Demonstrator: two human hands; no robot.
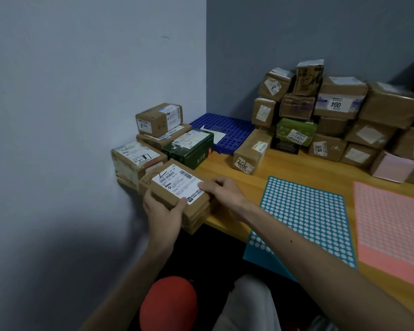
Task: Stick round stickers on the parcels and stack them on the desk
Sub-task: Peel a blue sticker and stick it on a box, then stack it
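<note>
Grey-blue walls [81,91] meet at a corner above a yellow wooden table [285,168]; stacked parcels stand against the left wall, a larger unsorted pile [344,115] along the back right.

Item in hand: a flat brown parcel [177,185] with a white shipping label, resting on a low stack [196,218] at the table's near-left corner. The left hand [163,211] grips its near edge, thumb on top; the right hand [222,189] holds the right edge, fingers curled over the label.

Finding: no round sticker can be made out on this parcel; it may be hidden or too small to tell.

Risks noted:
- The low stack juts over the table's front edge; downward pressure or a careless release could tip it to the floor.
- The parcel sits askew to the boxes behind it; uneven seating would make later layers unsteady.
- The dark green box [191,149] lies just beside; a sideways shove could shift it.
- The teal sticker sheet [304,216] overhangs the front edge under the right forearm; a drag of the arm could pull it off, and the pink sheet [392,225] lies just beside it.
</note>
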